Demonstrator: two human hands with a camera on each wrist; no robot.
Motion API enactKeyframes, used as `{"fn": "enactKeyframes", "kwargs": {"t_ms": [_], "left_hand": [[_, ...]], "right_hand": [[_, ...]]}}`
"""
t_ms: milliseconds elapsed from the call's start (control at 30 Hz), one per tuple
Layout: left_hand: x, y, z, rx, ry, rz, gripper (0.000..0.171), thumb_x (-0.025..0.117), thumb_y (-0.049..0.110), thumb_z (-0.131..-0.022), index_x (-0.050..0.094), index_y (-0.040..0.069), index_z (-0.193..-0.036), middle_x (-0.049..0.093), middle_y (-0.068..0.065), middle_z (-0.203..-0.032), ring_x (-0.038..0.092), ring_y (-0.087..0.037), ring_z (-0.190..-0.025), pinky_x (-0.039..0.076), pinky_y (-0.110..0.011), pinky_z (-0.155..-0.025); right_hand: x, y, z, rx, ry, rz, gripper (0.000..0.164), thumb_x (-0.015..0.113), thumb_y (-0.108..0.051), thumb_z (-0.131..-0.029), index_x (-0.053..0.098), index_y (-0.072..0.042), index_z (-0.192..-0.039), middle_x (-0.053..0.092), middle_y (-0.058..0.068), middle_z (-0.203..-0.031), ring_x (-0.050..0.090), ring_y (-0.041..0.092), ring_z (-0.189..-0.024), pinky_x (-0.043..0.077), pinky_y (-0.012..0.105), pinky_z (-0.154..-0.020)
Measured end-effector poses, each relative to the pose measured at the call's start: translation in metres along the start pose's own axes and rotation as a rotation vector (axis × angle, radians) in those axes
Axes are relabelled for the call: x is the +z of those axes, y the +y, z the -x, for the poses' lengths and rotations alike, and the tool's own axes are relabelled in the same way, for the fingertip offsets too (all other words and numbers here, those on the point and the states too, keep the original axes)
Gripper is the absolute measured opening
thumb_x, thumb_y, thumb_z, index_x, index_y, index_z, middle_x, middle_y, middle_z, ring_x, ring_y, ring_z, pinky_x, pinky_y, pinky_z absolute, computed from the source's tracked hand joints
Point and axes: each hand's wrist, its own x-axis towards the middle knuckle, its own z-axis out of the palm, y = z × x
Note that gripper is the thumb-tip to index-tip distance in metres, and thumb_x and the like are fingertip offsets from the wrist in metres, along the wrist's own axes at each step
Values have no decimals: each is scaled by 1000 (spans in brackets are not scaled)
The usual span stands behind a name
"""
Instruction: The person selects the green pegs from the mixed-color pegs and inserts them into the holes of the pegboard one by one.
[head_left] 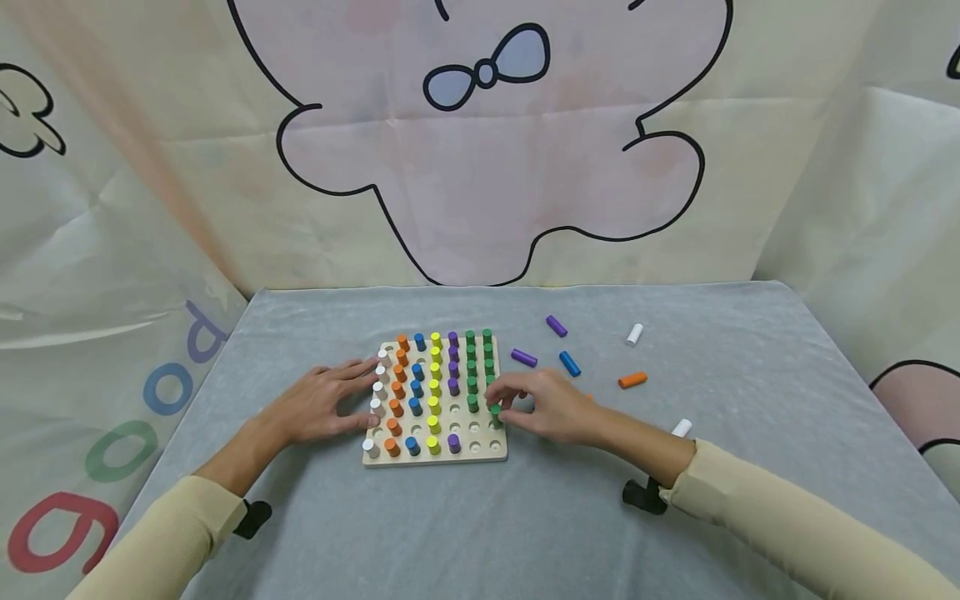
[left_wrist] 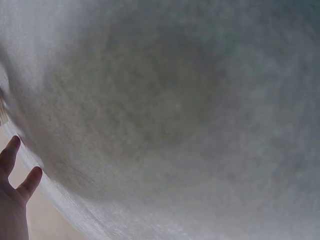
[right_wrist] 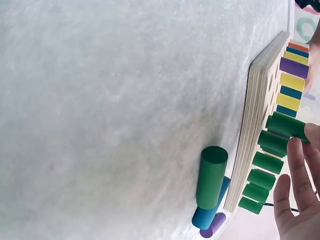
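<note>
A wooden pegboard (head_left: 498, 457) lies on the cloth, with upright pegs in columns of white, orange, blue, yellow, purple and green. My right hand (head_left: 555, 407) pinches a green peg (head_left: 496, 415) between thumb and fingertips at the board's right column. In the right wrist view that green peg (right_wrist: 286, 125) stands at the board's surface; whether it sits in a hole I cannot tell. My left hand (head_left: 311, 406) rests with spread fingers against the board's left edge by the white pegs (head_left: 377, 407). The left wrist view catches only part of this hand (left_wrist: 12, 195).
Right of the board lie loose pegs: purple (head_left: 557, 326), blue (head_left: 569, 363), white (head_left: 634, 334), orange (head_left: 632, 380) and others. One white peg (head_left: 681, 427) is partly behind my right forearm. A loose green peg (right_wrist: 212, 180) shows beside the board in the right wrist view.
</note>
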Motion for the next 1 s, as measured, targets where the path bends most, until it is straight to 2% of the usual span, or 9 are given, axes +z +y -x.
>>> {"fn": "enactKeyframes", "kwargs": {"t_ms": [300, 1000], "left_hand": [[0, 0, 0, 1, 5, -3, 78, 60, 62, -89, 50, 11, -147, 37, -9, -158, 37, -39, -142, 38, -64, -100], [0, 0, -1, -6, 1, -8, 79, 60, 63, -89, 50, 10, -147, 36, -10, -158, 37, -40, -141, 37, -65, -101]], "right_hand": [[7, 4, -3, 12, 4, -11, 27, 75, -6, -88, 70, -9, -114, 74, -1, -104, 62, 3, -89, 53, 29, -84], [9, 4, -3, 18, -14, -15, 27, 75, -4, -87, 70, -9, -113, 73, -2, -102, 62, 3, -87, 53, 31, -83]]}}
